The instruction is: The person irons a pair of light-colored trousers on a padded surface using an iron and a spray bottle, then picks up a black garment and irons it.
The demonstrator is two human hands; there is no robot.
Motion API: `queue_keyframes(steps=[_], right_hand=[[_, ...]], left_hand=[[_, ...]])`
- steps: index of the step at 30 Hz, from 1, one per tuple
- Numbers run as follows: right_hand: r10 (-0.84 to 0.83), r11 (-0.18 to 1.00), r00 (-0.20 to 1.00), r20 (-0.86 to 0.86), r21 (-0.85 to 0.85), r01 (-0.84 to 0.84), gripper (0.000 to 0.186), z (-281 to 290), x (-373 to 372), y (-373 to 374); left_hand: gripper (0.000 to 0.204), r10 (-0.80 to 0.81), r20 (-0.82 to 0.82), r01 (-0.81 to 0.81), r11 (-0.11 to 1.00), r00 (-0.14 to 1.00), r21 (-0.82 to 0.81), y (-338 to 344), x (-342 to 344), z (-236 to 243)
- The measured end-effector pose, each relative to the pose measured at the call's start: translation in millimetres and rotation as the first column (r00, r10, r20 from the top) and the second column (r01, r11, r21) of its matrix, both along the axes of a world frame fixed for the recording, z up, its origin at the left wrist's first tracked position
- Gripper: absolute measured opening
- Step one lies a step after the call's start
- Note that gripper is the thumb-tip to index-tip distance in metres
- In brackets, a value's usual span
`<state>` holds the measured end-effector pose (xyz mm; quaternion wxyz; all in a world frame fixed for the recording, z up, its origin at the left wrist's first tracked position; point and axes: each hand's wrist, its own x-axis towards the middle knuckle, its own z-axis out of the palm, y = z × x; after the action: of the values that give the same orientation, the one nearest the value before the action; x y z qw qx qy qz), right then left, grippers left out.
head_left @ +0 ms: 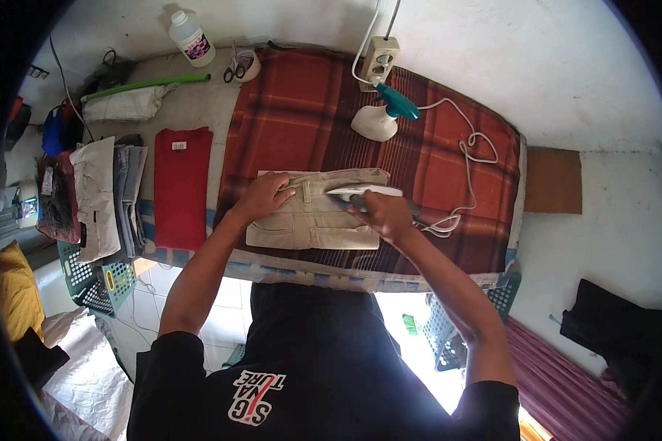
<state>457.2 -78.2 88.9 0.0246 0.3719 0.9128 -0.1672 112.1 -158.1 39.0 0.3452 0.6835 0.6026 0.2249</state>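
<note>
R hand (pixel 385 214) grips iron (pixel 351 192) by handle; L hand (pixel 266 197) spread, palm-down on folded beige garment (pixel 287 223). Iron prob. hvy, rigid: handle only. Garment prob. soft, lt.: hold edges.

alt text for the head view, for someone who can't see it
A person's right hand holds an iron on a folded beige garment while the left hand rests on it. A spray bottle sits beyond on the red plaid cloth.

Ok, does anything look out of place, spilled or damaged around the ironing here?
No spill or damage shows. The one slightly untidy thing is the white cord, lying in loose loops on the plaid cloth, right of the iron.
</note>
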Motion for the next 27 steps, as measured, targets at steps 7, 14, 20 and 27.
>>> queue_keyframes(steps=[7, 14, 20, 27], right_hand=[[0.064, 0.998, 0.996, -0.059, 0.003, -0.064, 0.051, -4, -5, 49], [0.178, 0.984, 0.973, -0.148, 0.038, -0.175, 0.049, -9, -15, 56], [0.121, 0.992, 0.976, -0.179, 0.066, -0.111, 0.046, -5, 3, 86], [-0.113, 0.993, 0.993, 0.042, -0.026, 0.114, 0.057, 22, 5, 84]], left_hand=[[0.037, 0.024, 0.010, -0.024, 0.998, 1.000, -0.051, 2, 1, 2], [0.034, 0.029, 0.031, -0.028, 0.999, 0.999, -0.046, 0, 3, 2], [0.036, 0.026, 0.025, -0.024, 0.997, 0.999, -0.074, 1, 0, 7], [0.039, 0.016, 0.056, -0.007, 0.990, 0.998, -0.141, 7, -7, 12]])
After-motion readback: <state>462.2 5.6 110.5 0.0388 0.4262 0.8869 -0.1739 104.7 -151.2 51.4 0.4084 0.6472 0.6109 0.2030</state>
